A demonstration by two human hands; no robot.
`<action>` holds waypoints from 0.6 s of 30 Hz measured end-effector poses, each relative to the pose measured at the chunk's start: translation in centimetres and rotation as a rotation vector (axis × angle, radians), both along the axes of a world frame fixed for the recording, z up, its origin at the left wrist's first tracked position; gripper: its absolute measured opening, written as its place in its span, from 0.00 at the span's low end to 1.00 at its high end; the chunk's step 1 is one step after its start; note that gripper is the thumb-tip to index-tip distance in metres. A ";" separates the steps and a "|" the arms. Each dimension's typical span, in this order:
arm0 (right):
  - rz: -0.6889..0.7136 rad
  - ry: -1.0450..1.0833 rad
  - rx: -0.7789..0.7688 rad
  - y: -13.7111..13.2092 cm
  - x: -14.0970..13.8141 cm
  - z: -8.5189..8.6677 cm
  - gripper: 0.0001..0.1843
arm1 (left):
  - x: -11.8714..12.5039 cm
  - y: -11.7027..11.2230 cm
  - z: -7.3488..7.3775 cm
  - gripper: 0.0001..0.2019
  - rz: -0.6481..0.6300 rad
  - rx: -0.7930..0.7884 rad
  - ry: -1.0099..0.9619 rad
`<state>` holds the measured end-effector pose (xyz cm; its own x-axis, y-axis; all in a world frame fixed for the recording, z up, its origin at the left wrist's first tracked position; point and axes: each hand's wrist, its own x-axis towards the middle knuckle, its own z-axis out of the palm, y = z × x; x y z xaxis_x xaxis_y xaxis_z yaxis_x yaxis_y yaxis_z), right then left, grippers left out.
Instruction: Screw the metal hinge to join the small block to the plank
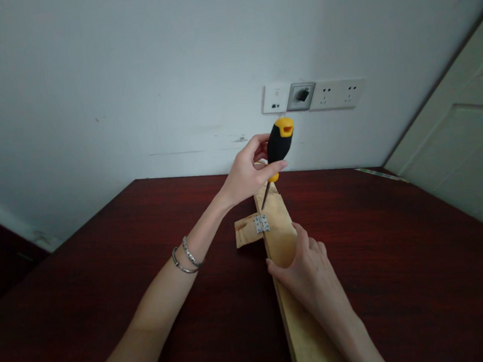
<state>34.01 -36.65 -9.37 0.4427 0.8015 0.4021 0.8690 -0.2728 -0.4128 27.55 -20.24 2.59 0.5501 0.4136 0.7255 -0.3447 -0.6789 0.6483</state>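
Note:
My left hand [251,169] grips a screwdriver [280,144] by its black and yellow handle. The shaft slants down, its tip just above the far end of a small metal hinge [261,223]; whether it touches anything is unclear. That hinge joins a long wooden plank [283,245] to a short wooden piece [246,231] jutting out on the left. My right hand [310,265] clasps the plank nearer to me, thumb on the left edge and fingers over the right edge.
The plank lies lengthwise on a dark red wooden table [178,226]. Behind the table is a pale wall [172,68] with a row of sockets [337,93]. A white panelled door [465,127] stands at the right. A thin strip [380,174] lies along the table's far right edge.

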 end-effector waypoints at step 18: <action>-0.004 0.007 -0.030 0.1 0.1 0.1 0.43 | -1.1 -1.2 0.0 0.20 -0.117 -0.197 -0.026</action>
<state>34.15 -36.56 -9.27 0.4487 0.8114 0.3746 0.8649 -0.2886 -0.4107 26.48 -21.45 2.55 0.5848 0.4832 0.6515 -0.4323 -0.4939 0.7544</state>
